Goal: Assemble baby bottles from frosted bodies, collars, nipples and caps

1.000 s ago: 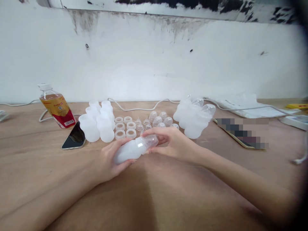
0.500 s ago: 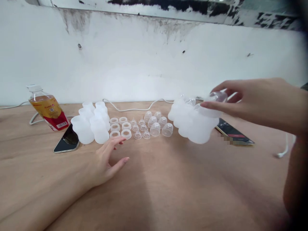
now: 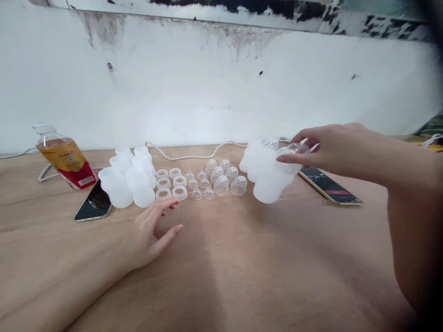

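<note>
My right hand grips the top of a frosted white baby bottle that has a clear dome cap. This bottle leans beside other capped bottles, overlapping them in view, so I cannot tell whether its base touches the table. My left hand rests on the table with fingers apart, holding nothing. Just beyond its fingertips lie several white collar rings. Right of the rings are several clear bottle nipples, then several loose dome caps. Frosted open bottle bodies stand left of the rings.
A drink bottle with a yellow and red label leans at the left, near a dark phone. Another phone lies at the right below my wrist. A white cable runs along the wall.
My right hand has moved slightly left with the baby bottle, closer in against the capped bottles. My left hand stays in place. The whole view has shifted slightly.
</note>
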`<state>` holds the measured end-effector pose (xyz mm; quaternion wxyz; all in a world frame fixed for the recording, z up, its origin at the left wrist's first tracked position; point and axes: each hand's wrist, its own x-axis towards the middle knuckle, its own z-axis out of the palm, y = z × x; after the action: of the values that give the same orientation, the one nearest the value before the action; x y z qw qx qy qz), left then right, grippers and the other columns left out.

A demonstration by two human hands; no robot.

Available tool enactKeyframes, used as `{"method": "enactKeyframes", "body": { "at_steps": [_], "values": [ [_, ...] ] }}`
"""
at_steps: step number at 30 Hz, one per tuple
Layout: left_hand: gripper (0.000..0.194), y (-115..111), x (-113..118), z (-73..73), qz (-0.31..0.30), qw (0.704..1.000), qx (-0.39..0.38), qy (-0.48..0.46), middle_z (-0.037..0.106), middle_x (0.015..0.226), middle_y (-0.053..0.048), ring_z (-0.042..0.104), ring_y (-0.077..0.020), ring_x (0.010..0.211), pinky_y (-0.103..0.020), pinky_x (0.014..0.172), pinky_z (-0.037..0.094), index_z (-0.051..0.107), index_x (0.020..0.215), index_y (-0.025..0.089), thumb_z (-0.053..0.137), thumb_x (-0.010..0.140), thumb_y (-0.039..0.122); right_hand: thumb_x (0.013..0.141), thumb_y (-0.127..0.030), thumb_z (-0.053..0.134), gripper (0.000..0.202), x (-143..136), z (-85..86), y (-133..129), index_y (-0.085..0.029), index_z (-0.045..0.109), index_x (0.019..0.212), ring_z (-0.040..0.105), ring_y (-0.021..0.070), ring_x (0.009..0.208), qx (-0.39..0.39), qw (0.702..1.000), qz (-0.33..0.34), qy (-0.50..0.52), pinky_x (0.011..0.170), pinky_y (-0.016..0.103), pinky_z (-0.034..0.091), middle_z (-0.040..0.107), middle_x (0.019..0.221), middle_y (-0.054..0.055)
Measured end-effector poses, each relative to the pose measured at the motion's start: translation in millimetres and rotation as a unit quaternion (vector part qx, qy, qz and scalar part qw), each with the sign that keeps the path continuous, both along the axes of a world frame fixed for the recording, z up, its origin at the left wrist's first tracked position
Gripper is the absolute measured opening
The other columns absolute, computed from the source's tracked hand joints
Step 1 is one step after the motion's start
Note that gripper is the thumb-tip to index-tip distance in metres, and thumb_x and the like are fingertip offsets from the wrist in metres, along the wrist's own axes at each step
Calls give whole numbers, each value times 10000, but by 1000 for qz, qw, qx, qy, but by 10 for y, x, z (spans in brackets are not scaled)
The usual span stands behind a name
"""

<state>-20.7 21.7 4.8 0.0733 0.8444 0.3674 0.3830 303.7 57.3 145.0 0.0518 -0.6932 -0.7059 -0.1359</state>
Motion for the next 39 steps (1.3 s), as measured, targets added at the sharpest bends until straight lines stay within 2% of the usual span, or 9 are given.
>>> {"method": "enactKeyframes", "body": {
  "at_steps": [4,8,17,25,31,34,36,38,39],
  "values": [
    [386,1,0,-6,-5,1000,-5,-5,539,1065,-79,532,-175,935,-290,722,474,385,1166,197,498,797,203,621,-592,557,456,97,-110,91,-185,618,816,488,132,561,-63,998,-20,-7,517,272,305,617,715,74],
    [389,2,-3,-15,-11,1000,-5,-7,536,1056,-80,528,-172,934,-287,723,469,385,1163,189,501,792,181,650,-571,529,446,195,-181,190,-174,609,837,453,123,541,-91,994,-51,-32,517,282,303,604,716,87],
    [372,4,1,-15,-9,1000,-3,-3,539,1046,-75,532,-170,915,-290,717,468,387,1157,197,492,800,188,663,-548,506,374,155,-128,151,-192,596,735,448,135,585,-116,988,-93,-45,536,292,271,593,716,77],
    [373,18,5,-27,-11,1000,2,-5,538,1041,-79,530,-173,908,-292,716,468,393,1151,186,499,794,180,630,-616,490,413,190,-146,201,-216,583,683,487,167,605,-151,981,-110,-44,542,293,313,591,733,57],
    [389,16,-21,-50,-10,1000,11,17,538,1058,-84,531,-177,940,-307,770,470,383,1165,186,505,796,196,662,-634,463,458,113,-111,122,-196,589,713,506,172,588,-126,986,-92,-54,513,295,326,593,696,61],
    [395,0,-34,-15,-4,997,17,70,515,1131,-101,499,-203,1036,-340,842,450,371,1183,184,487,809,239,726,-588,442,472,-144,-96,-69,-149,587,818,542,230,661,-14,989,-109,-98,491,308,344,604,748,110],
    [427,-9,-46,37,-10,990,23,137,471,1219,-109,456,-219,1113,-360,904,412,353,1216,177,467,820,286,771,-489,464,417,-420,-180,-223,-120,562,940,549,282,811,117,986,-59,-107,550,350,400,608,881,139],
    [501,-8,-67,95,-24,977,21,212,405,1304,-113,410,-231,1170,-371,947,374,301,1274,166,443,828,346,795,-449,451,438,-728,-384,-354,-118,509,1076,555,265,884,130,987,86,-27,639,369,453,587,1019,133],
    [549,-2,-81,120,-35,969,14,245,367,1337,-119,383,-237,1196,-375,961,359,262,1302,155,430,830,377,811,-429,433,457,-871,-529,-403,-107,473,1133,563,238,908,87,978,188,19,691,356,470,569,1079,131]
  ]
}}
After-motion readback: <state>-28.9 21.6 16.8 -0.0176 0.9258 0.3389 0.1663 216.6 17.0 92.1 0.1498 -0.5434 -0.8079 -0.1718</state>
